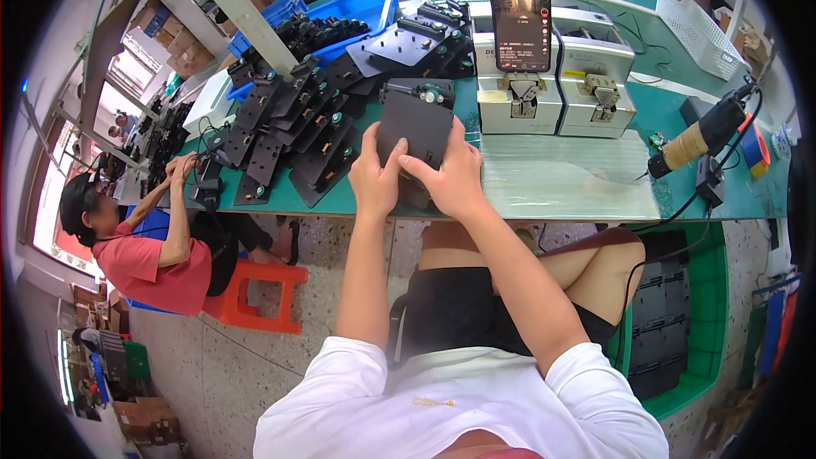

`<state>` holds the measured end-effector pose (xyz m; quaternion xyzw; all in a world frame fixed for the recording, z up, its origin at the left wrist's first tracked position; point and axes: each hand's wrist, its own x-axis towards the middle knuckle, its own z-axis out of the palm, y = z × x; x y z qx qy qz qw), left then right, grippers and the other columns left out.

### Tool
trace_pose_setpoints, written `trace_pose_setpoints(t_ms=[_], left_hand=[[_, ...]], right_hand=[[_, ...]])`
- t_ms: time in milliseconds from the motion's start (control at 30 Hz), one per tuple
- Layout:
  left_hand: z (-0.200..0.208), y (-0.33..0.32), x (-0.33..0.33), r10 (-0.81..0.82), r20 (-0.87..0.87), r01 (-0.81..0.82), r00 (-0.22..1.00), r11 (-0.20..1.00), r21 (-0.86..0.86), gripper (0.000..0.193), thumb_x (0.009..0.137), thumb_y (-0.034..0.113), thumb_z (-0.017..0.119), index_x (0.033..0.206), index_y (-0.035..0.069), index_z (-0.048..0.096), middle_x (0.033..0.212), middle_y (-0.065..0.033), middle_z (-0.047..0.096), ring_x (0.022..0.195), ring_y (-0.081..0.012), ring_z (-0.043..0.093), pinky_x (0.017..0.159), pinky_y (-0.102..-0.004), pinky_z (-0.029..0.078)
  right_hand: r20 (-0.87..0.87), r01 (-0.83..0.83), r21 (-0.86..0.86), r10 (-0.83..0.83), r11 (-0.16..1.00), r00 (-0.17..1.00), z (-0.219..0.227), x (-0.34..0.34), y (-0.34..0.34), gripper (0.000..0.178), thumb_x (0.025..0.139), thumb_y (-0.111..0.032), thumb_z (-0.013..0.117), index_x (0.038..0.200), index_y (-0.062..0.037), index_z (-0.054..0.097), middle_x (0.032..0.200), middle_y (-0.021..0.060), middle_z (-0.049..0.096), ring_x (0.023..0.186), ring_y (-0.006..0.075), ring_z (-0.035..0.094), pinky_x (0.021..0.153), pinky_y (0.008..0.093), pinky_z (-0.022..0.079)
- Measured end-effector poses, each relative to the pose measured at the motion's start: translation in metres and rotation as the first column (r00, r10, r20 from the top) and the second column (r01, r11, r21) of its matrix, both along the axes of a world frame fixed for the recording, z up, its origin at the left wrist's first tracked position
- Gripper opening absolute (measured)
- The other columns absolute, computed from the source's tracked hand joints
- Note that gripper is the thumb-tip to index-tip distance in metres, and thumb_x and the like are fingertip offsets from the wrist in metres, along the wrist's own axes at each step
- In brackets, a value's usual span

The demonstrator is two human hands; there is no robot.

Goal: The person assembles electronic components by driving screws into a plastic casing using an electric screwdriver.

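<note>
A flat black plastic housing is held up just over the table's near edge, its far end carrying a small round metal part and other fittings. My left hand grips its left side, and my right hand grips its right side. Both thumbs lie on its near face, close together. Beneath it, partly hidden by my hands, is another dark surface that I cannot make out. Left of my hands, similar black housings lie in overlapping rows. More flat black pieces are stacked beyond.
Two white boxes with metal fixtures stand right of my hands, a phone propped against them. An electric screwdriver hangs at the right. A green crate holds black parts. At the left, a co-worker sits on a red stool.
</note>
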<state>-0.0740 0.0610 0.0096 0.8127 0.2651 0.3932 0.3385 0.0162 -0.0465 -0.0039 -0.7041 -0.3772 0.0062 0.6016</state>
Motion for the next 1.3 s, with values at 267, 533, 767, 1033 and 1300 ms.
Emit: trace_pose_setpoints(t_ms=[267, 533, 767, 1033, 1300], left_hand=[[-0.007, 0.007, 0.004, -0.016, 0.084, 0.016, 0.996, 1.000, 0.010, 0.054, 0.083, 0.040, 0.073, 0.119, 0.002, 0.059, 0.107, -0.0195, 0.070, 0.095, -0.0308, 0.070, 0.083, -0.0361, 0.052], [-0.012, 0.019, -0.002, -0.196, 0.387, 0.298, 0.901, 0.928, -0.222, 0.079, 0.075, 0.020, 0.083, 0.139, -0.002, 0.042, 0.126, -0.0188, 0.059, 0.112, -0.0243, 0.060, 0.095, -0.0360, 0.048], [0.007, 0.027, -0.011, -0.369, 0.364, 0.490, 0.855, 0.804, -0.336, 0.095, 0.073, 0.011, 0.083, 0.147, -0.006, 0.025, 0.123, -0.0170, 0.057, 0.114, -0.0237, 0.058, 0.098, -0.0340, 0.046], [0.004, -0.034, 0.033, -0.445, 0.581, 0.545, 0.681, 0.839, 0.004, 0.104, 0.061, 0.014, 0.093, 0.141, 0.001, 0.027, 0.125, -0.0140, 0.055, 0.114, -0.0244, 0.057, 0.096, -0.0355, 0.050], [-0.013, -0.047, 0.033, -0.383, 0.459, 0.461, 0.801, 0.885, -0.065, 0.097, 0.058, 0.017, 0.095, 0.133, 0.004, 0.035, 0.128, -0.0129, 0.052, 0.119, -0.0233, 0.054, 0.099, -0.0357, 0.047]], right_hand=[[-0.125, 0.090, 0.093, -0.078, 0.992, 0.989, -0.005, 0.003, 0.003, 0.094, 0.066, -0.037, 0.085, 0.136, 0.0052, 0.039, 0.130, 0.0221, 0.049, 0.118, 0.0357, 0.053, 0.099, 0.0451, 0.044], [-0.179, -0.001, 0.325, 0.062, 0.946, 0.982, -0.001, -0.001, -0.008, 0.099, 0.061, -0.017, 0.089, 0.142, 0.0036, 0.036, 0.134, 0.0193, 0.047, 0.121, 0.0285, 0.053, 0.101, 0.0381, 0.045], [0.112, -0.073, 0.252, 0.046, 0.965, 0.993, 0.024, -0.005, -0.026, 0.095, 0.063, -0.011, 0.082, 0.145, -0.0011, 0.036, 0.134, 0.0160, 0.047, 0.122, 0.0283, 0.051, 0.106, 0.0372, 0.040], [0.095, -0.276, 0.593, 0.274, 0.757, 0.957, 0.046, 0.032, -0.061, 0.068, 0.080, -0.017, 0.070, 0.141, 0.0002, 0.044, 0.125, 0.0145, 0.058, 0.111, 0.0217, 0.057, 0.100, 0.0332, 0.042], [0.142, -0.223, 0.505, 0.175, 0.834, 0.974, 0.019, 0.042, -0.075, 0.082, 0.087, -0.045, 0.068, 0.149, -0.0019, 0.034, 0.133, 0.0188, 0.052, 0.123, 0.0254, 0.050, 0.106, 0.0357, 0.036]])
